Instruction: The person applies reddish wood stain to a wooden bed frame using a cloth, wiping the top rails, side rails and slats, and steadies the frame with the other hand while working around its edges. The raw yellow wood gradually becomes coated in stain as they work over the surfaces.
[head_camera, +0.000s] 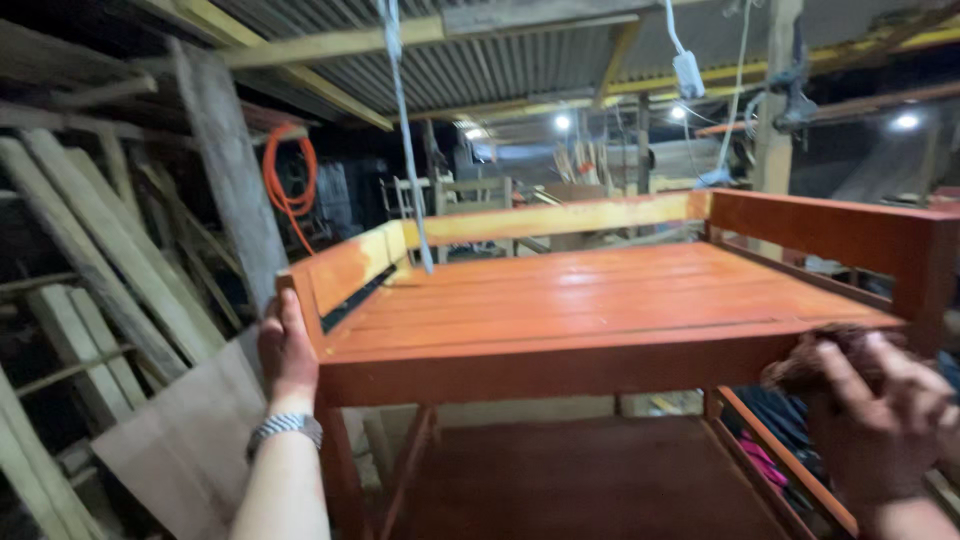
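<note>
A wooden frame piece (590, 300) painted orange-red, with a slatted top and low rails on three sides, fills the middle of the view. My left hand (285, 350) grips its near left corner post; a metal watch band sits on that wrist. My right hand (880, 410) is at the near right corner, closed around a dark brownish wad, perhaps a rag (815, 360), pressed against the front edge. The back rail (560, 218) looks paler and yellowish compared with the rest.
Rough planks (100, 260) lean at the left, with a plywood sheet (190, 430) below them. An orange hose coil (290, 180) hangs behind. A cord (405, 130) dangles over the frame. A lower shelf (590, 480) lies beneath. Lamps shine under a corrugated roof.
</note>
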